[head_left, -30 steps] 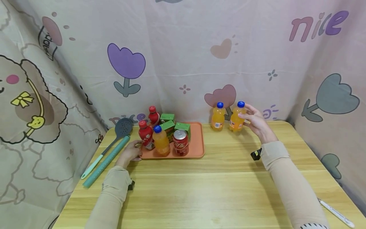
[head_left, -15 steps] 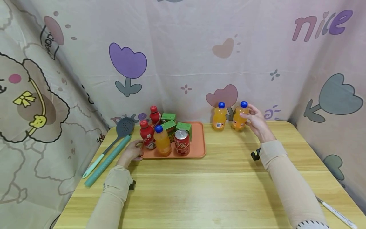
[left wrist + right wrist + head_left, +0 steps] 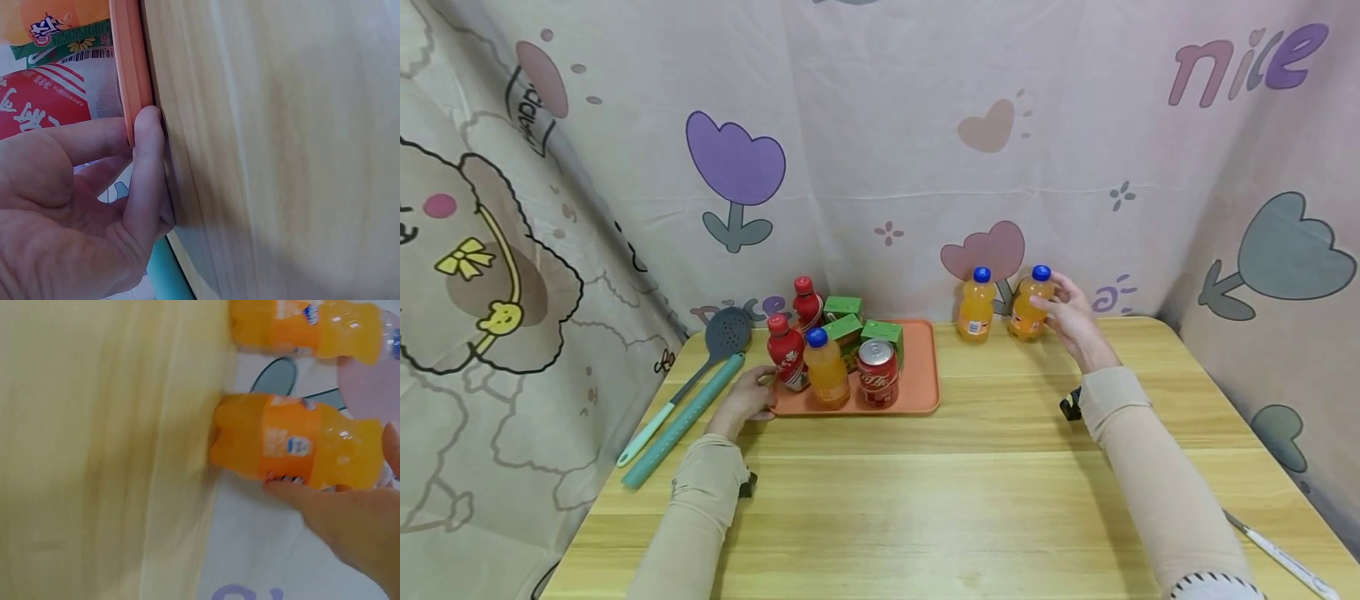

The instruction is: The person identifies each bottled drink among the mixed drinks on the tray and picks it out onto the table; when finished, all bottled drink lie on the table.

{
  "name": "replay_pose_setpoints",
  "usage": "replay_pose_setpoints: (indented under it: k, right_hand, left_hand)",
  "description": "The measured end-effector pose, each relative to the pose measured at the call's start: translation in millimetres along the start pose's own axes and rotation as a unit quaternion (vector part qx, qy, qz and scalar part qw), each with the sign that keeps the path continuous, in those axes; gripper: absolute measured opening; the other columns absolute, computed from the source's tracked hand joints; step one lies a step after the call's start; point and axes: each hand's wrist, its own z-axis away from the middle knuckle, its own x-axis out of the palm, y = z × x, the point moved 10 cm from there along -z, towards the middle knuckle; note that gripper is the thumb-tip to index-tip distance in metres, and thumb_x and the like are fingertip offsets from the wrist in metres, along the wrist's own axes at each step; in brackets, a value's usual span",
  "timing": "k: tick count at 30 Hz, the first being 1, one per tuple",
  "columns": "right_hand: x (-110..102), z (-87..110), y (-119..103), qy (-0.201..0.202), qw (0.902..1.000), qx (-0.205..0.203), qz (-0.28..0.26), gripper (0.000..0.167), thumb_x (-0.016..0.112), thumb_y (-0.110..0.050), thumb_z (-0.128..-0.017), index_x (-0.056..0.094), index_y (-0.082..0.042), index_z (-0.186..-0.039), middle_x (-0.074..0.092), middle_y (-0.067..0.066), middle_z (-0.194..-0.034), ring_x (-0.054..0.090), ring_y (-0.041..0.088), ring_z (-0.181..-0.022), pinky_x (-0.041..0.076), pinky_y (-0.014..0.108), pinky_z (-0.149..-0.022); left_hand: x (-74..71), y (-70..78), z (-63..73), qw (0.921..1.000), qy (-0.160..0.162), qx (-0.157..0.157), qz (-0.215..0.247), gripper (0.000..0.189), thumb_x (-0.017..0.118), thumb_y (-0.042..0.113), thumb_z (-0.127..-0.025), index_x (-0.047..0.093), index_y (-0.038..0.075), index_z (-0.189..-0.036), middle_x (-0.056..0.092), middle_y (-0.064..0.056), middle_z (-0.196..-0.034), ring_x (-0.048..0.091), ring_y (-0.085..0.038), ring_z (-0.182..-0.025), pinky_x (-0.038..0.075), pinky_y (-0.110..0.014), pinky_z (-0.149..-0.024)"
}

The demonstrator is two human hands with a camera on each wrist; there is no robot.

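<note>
My left hand (image 3: 747, 398) pinches the near left corner of an orange tray (image 3: 921, 375); the left wrist view shows thumb and finger on either side of its rim (image 3: 131, 69). On the tray stand two red bottles (image 3: 787, 357), an orange soda bottle (image 3: 826, 377) with a blue cap, several green drink cartons (image 3: 882, 335) and a red cola can (image 3: 878, 382). At the back right, my right hand (image 3: 1075, 325) holds another orange soda bottle (image 3: 1027, 315), tilted slightly right. A similar soda bottle (image 3: 975, 312) stands upright just left of it.
A slotted turner (image 3: 727, 333) with a pale green handle and a teal rod (image 3: 685, 423) lie left of the tray. A thin white-handled tool (image 3: 1285, 557) lies at the right front. A patterned curtain (image 3: 880, 150) hangs behind the table (image 3: 917, 508).
The soda bottle in my right hand has shifted very slightly right, away from its neighbour. My left hand keeps its hold on the tray. The head view has turned a little.
</note>
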Motion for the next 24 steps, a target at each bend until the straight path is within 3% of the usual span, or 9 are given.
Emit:
replay_pose_setpoints:
  k: [4, 8, 12, 17, 21, 24]
  right_hand:
    - [-1.3, -3.6, 2.4, 0.004, 0.9993, 0.002, 0.037, 0.073, 0.063, -0.013, -0.105, 0.029, -0.033, -0.167, 0.019, 0.006, -0.178, 0.021, 0.032, -0.163, 0.029, 0.051, -0.131]
    - [-2.5, -4.1, -1.7, 0.003, 0.9928, -0.038, 0.113, 0.072, 0.06, -0.014, -0.107, 0.026, -0.025, -0.169, 0.016, 0.011, -0.178, 0.019, 0.039, -0.163, 0.024, 0.059, -0.132]
    - [-1.1, -0.6, -9.2, 0.002, 0.9742, -0.095, 0.204, 0.071, 0.059, -0.015, -0.107, 0.024, -0.016, -0.169, 0.02, 0.018, -0.176, 0.02, 0.045, -0.161, 0.021, 0.063, -0.132]
    - [1.3, 6.3, -12.8, 0.004, 0.9644, -0.119, 0.236, 0.076, 0.061, -0.023, -0.108, 0.017, -0.014, -0.17, 0.025, 0.025, -0.172, 0.027, 0.053, -0.156, 0.026, 0.065, -0.129]
    - [2.8, 17.2, -21.2, 0.043, 0.9535, -0.144, 0.262, 0.082, 0.06, -0.035, -0.108, 0.011, -0.015, -0.171, 0.022, 0.024, -0.173, 0.025, 0.054, -0.156, 0.024, 0.068, -0.129]
    - [4.8, 30.0, -33.3, 0.109, 0.9299, -0.181, 0.301, 0.08, 0.057, -0.044, -0.107, 0.015, -0.019, -0.17, 0.023, 0.02, -0.174, 0.026, 0.048, -0.158, 0.023, 0.068, -0.129]
  left_hand:
    - [-0.1, -0.1, 0.3, 1.0, -0.001, 0.0, 0.002, 0.074, 0.053, -0.01, -0.094, 0.03, 0.003, -0.164, 0.03, -0.036, -0.163, 0.062, -0.024, -0.096, 0.061, -0.025, -0.063]
    - [-0.2, 0.8, 0.7, 1.0, -0.004, 0.0, 0.002, 0.074, 0.053, -0.01, -0.095, 0.03, 0.002, -0.164, 0.032, -0.036, -0.161, 0.061, -0.024, -0.096, 0.06, -0.025, -0.063]
    - [0.0, 0.3, 1.0, 1.0, -0.005, 0.0, 0.0, 0.074, 0.053, -0.009, -0.095, 0.03, 0.002, -0.164, 0.033, -0.036, -0.16, 0.061, -0.023, -0.095, 0.06, -0.025, -0.063]
    - [1.5, -0.8, 0.5, 1.0, -0.005, -0.001, -0.004, 0.074, 0.053, -0.009, -0.096, 0.029, 0.003, -0.164, 0.03, -0.035, -0.163, 0.062, -0.023, -0.098, 0.061, -0.026, -0.065]
    - [1.6, -0.5, 0.5, 1.0, -0.004, 0.0, -0.004, 0.073, 0.053, -0.009, -0.096, 0.029, 0.003, -0.164, 0.03, -0.035, -0.163, 0.062, -0.024, -0.098, 0.061, -0.026, -0.065]
    - [0.6, 0.0, 0.5, 1.0, -0.004, 0.002, -0.004, 0.074, 0.053, -0.009, -0.096, 0.029, 0.003, -0.164, 0.029, -0.036, -0.164, 0.062, -0.023, -0.096, 0.061, -0.025, -0.064]
